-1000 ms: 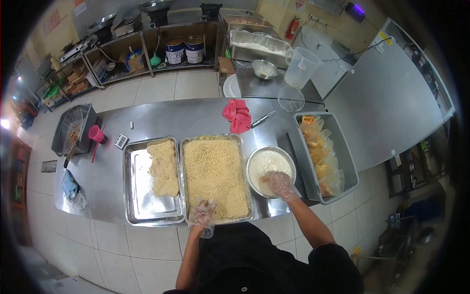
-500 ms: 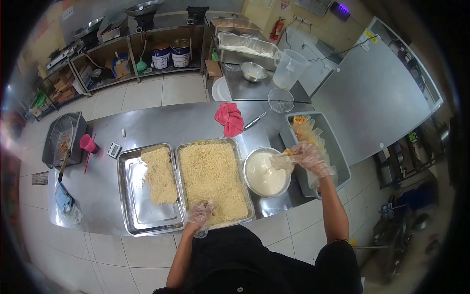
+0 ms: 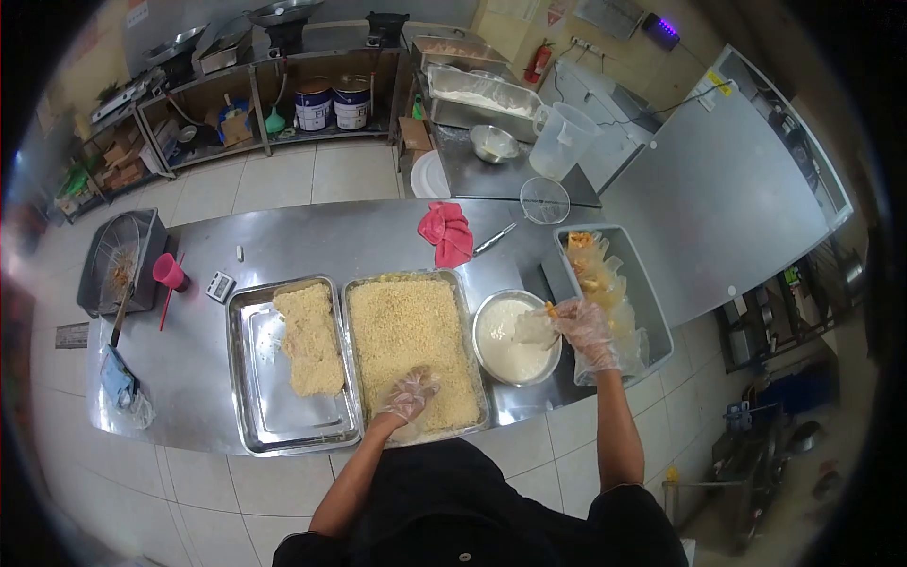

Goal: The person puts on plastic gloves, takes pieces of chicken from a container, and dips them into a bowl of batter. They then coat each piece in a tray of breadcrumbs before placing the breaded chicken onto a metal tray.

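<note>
My right hand (image 3: 588, 331), in a clear plastic glove, pinches a flat batter-coated piece of food (image 3: 535, 329) above the steel bowl of white batter (image 3: 501, 342). An orange-brown bit shows at my fingertips. My left hand (image 3: 412, 393), gloved too, is over the near part of the breadcrumb tray (image 3: 416, 326), its fingers stretched out across the crumbs with nothing visible in them. Left of it, a steel tray (image 3: 255, 378) holds crumb-coated pieces (image 3: 310, 340) along its right side. A grey bin (image 3: 658, 312) with yellowish pieces in plastic bags (image 3: 597, 274) stands at the right.
On the table are a red cloth (image 3: 446, 232), a long-handled metal tool (image 3: 495, 238), a small timer (image 3: 220, 286) and a pink cup (image 3: 170, 272). A grey tub (image 3: 144, 283) with a strainer sits at the left end. Behind stands a side table with a plastic jug (image 3: 559, 142).
My left hand has moved right and farther over the crumbs. My right hand has shifted slightly down and left, with the coated piece lower over the batter.
</note>
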The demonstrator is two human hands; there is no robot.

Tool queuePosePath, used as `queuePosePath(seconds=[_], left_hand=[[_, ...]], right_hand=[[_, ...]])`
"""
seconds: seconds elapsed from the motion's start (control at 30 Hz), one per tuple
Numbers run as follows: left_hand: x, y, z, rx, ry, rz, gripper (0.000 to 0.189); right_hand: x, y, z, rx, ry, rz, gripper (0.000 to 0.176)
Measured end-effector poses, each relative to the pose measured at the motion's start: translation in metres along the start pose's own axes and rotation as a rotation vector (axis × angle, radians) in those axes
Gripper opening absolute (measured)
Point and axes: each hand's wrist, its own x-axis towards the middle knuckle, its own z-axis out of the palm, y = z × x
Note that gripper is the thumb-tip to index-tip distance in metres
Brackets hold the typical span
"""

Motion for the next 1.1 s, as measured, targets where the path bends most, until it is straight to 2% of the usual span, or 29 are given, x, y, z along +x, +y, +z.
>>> queuePosePath(seconds=[0.03,0.1,0.17,0.2,0.23,0.27,0.3,0.37,0.4,0.47,0.53,0.6,0.63,0.7,0.77,0.83,0.87,0.9,0.93,0.97,1.0,1.03,1.07,1.1], left_hand=[[0.000,0.002,-0.006,-0.063,-0.027,-0.020,0.050],[0.004,-0.011,-0.006,-0.125,-0.056,-0.050,0.051],[0.021,-0.047,0.017,-0.277,-0.033,-0.114,0.051],[0.022,-0.042,0.012,-0.279,-0.034,-0.118,0.051],[0.024,-0.033,0.003,-0.854,-0.017,-0.228,0.056],[0.027,-0.024,-0.006,-1.429,0.003,-0.332,0.066],[0.031,-0.026,-0.007,-1.431,0.001,-0.331,0.066],[0.039,-0.037,-0.005,-1.701,-0.064,-0.541,0.077],[0.034,-0.034,-0.002,-1.702,-0.059,-0.538,0.077],[0.018,-0.027,0.005,-1.623,-0.021,-0.343,0.077],[0.001,-0.018,0.000,-1.580,-0.022,-0.414,0.076],[-0.009,-0.015,0.001,-1.532,-0.026,-0.485,0.076],[-0.012,-0.019,0.007,-1.523,-0.020,-0.488,0.075],[-0.017,-0.028,0.016,-1.509,-0.006,-0.489,0.075],[-0.022,-0.036,0.024,-1.480,-0.036,-0.475,0.073],[-0.025,-0.028,0.009,-1.430,0.017,-0.504,0.074],[-0.028,-0.022,-0.001,-1.377,0.046,-0.525,0.074],[-0.033,-0.026,-0.002,-1.364,0.040,-0.538,0.074],[-0.035,-0.031,-0.005,-1.266,0.162,-0.519,0.073],[-0.035,-0.035,-0.008,-1.167,0.281,-0.493,0.071],[-0.035,-0.029,-0.019,-1.159,0.278,-0.498,0.071],[-0.033,-0.016,-0.038,-1.023,0.309,-0.552,0.069],[-0.032,-0.009,-0.049,-0.886,0.339,-0.602,0.066],[-0.032,-0.018,-0.044,-0.879,0.339,-0.606,0.066]], right_hand=[[0.003,0.006,0.003,-0.056,-0.007,0.037,0.020],[0.004,0.006,-0.011,-0.148,0.007,-0.044,0.019],[-0.002,-0.020,-0.028,0.221,-0.015,0.019,0.019],[-0.005,-0.026,-0.031,0.136,0.066,-0.026,0.019],[-0.003,-0.021,-0.029,0.134,0.063,-0.024,0.019],[0.002,-0.009,-0.024,-0.070,0.003,-0.042,0.019],[0.006,0.002,-0.019,-0.273,-0.054,-0.060,0.019],[0.006,0.028,0.007,-0.322,-0.020,-0.049,0.019],[0.006,0.034,0.015,-0.370,0.007,-0.044,0.019],[0.004,0.019,0.009,-0.295,0.011,-0.031,0.019],[0.000,0.017,0.006,-0.218,0.020,0.005,0.020],[0.002,0.021,0.008,0.136,-0.003,0.084,0.020],[0.005,0.031,0.014,0.138,-0.010,0.085,0.020],[0.012,0.040,0.031,-0.201,-0.051,-0.062,0.022],[0.014,0.038,0.040,-0.121,-0.078,-0.081,0.021],[0.013,0.032,0.051,-0.032,-0.105,-0.083,0.021],[0.017,0.030,0.056,-0.081,-0.071,-0.174,0.021],[0.020,0.025,0.060,-0.128,-0.030,-0.261,0.021],[0.010,-0.018,0.061,0.003,-0.079,-0.121,0.019],[0.006,-0.044,0.066,0.015,-0.075,-0.116,0.019],[0.003,-0.065,0.070,0.036,-0.105,-0.124,0.019],[0.001,-0.075,0.077,0.056,-0.137,-0.134,0.020],[0.002,-0.067,0.093,0.087,-0.097,-0.274,0.020],[-0.005,-0.073,0.108,0.095,-0.098,-0.272,0.020]])
